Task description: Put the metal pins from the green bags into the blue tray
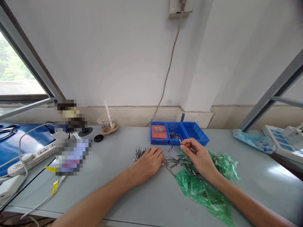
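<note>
Tbl (111, 157): 3 bins (174, 142), 2 hands (150, 161)

Cup (103, 123) with white straw (107, 109) sits on a brown coaster (115, 129), black lid (98, 138) just left of it. Power strip (46, 150) at far left, beside a blue sheet (38, 135), window (16, 63) above. Wall socket (174, 11) up top with a hanging cord (173, 48); light-blue packet (255, 143) at right, next to a white-and-blue unit (279, 138).
</note>
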A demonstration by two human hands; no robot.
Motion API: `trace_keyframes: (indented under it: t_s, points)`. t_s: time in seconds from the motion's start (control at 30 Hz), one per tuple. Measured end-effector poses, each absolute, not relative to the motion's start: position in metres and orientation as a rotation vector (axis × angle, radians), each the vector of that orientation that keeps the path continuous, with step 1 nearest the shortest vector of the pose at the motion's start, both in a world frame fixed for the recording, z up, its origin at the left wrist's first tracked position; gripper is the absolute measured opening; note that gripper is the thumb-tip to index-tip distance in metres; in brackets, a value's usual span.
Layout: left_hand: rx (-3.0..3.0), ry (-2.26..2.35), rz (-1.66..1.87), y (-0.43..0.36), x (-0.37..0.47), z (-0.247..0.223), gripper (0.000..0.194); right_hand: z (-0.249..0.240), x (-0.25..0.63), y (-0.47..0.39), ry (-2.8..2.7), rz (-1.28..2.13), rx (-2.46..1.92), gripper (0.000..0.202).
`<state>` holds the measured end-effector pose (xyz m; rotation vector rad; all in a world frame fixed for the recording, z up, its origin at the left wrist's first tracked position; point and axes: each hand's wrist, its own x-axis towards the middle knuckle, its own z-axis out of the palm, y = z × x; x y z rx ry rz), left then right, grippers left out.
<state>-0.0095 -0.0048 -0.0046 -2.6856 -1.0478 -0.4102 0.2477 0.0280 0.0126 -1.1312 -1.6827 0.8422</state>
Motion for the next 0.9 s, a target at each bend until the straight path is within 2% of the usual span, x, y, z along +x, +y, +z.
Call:
trace_keyframes:
  t_s: [0.2, 0.47, 0.9]
  points:
    - [-2.691, -1.046, -0.415, -0.004, -0.010, -0.006, 0.019, 0.015, 0.248, 0.027, -1.725, 0.798, -1.145, 0.030]
    - [-2.685, -1.046, -0.387, -0.005, -0.010, -0.004, 0.017, 0.002, 0.250, 0.033, -1.678, 1.014, -1.094, 0.035]
    - [-2.681, -1.042, -0.378, -0.005, -0.010, -0.002, 0.019, 0.012, 0.249, 0.028, -1.606, 1.079, -1.056, 0.032]
